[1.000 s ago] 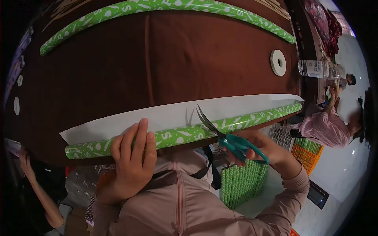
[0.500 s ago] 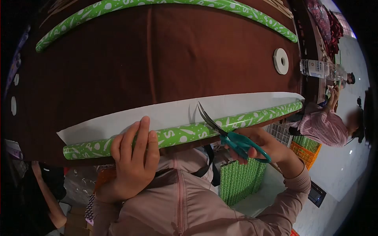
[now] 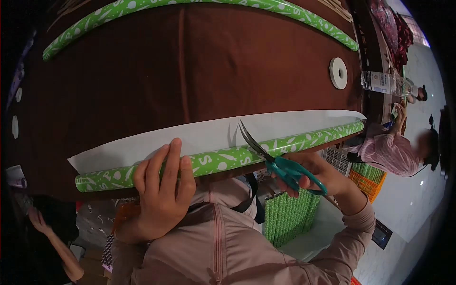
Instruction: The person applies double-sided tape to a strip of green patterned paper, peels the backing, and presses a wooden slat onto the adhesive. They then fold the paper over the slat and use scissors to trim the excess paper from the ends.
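A green roll of wrapping paper [image 3: 223, 160] with white print lies along the near table edge, its white underside [image 3: 199, 134] spread out beyond it. My left hand [image 3: 166, 183] rests on the roll, palm down, fingers stretched out over the green paper and onto the white sheet. In my right hand [image 3: 308, 175] is a pair of scissors [image 3: 289, 172] with teal handles, my fingers wrapped through them. The dark curved blades point away from me over the roll, their tips above the white sheet with a shadow beside them.
Another green roll [image 3: 199, 2] lies across the far side of the brown table [image 3: 237, 66]. A white tape roll [image 3: 338, 73] and a plastic bottle [image 3: 384, 83] are at the right. Finished-looking green rolls [image 3: 289, 216] stand below the edge. Another person [image 3: 387, 152] sits at the right; a co-worker's arm [image 3: 54, 242] shows lower left.
My hands, the scissors and the roll stay almost still. At the lower left, the co-worker's hand has shifted further left.
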### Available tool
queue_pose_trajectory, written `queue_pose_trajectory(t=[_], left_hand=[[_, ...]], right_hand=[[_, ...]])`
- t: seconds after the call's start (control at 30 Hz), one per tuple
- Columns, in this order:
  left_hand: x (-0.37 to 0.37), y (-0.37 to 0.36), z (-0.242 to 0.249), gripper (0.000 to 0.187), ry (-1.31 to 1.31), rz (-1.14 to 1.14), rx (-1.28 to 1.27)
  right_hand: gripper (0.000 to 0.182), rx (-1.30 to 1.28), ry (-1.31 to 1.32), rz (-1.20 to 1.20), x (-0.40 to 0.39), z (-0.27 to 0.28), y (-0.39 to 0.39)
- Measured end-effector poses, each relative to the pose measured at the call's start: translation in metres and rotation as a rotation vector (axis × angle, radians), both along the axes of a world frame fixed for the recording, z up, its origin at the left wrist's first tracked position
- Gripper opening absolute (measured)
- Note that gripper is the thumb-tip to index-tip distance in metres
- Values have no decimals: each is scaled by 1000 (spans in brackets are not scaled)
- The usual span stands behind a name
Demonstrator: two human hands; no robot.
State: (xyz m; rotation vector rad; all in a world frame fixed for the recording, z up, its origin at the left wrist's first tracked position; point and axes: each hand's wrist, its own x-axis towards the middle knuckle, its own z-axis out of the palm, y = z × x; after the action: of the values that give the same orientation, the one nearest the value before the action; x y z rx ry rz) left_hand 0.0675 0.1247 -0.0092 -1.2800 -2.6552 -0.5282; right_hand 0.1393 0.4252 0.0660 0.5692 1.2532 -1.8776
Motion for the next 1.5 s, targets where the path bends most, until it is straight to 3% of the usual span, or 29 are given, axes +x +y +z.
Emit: queue_pose_trajectory(t=[0.33,0.43,0.5,0.53,0.63,0.7,0.73,0.87,0.9,1.0,1.07,1.13,1.27,1.33,1.43,1.5], left_hand=[[1,-1,2,24,-2,1,4],[1,-1,2,23,-10,2,24],[1,0,1,26,-6,5,34],[1,-1,2,26,4,5,33],[2,-4,3,27,-23,-18,37],[2,-6,4,31,-7,-40,10],[2,-5,6,31,5,-38,4],[-7,-1,28,34,-146,-29,66],[-13,2,33,35,-229,-29,100],[-41,27,28,39,-148,-51,173],[-55,43,41,40,-185,-81,153],[-64,51,53,46,-613,-64,41],[-74,56,44,49,-706,-34,-41],[-77,52,30,49,-882,16,114],[-76,54,34,46,-982,18,269],[-77,58,41,44,-1035,50,264]], right_hand=[[56,-46,42,0,7,-1,11],[59,-40,49,98,11,9,19],[56,203,335,39,15,19,14],[55,338,403,-103,21,19,4],[58,1282,798,-18,18,2,-30],[59,1364,743,-98,14,-16,-53],[58,1442,888,-89,11,-25,-59],[58,1391,766,-389,18,-47,-75],[58,1386,768,-401,18,-48,-76],[58,1404,757,-425,19,-48,-77],[57,1512,763,-274,20,-46,-74],[58,1520,811,-300,22,-50,-73],[61,1503,820,-339,23,-49,-76],[63,1488,817,-331,25,-47,-74],[63,1349,922,-501,38,-44,-72],[59,972,909,-534,49,-35,-75]])
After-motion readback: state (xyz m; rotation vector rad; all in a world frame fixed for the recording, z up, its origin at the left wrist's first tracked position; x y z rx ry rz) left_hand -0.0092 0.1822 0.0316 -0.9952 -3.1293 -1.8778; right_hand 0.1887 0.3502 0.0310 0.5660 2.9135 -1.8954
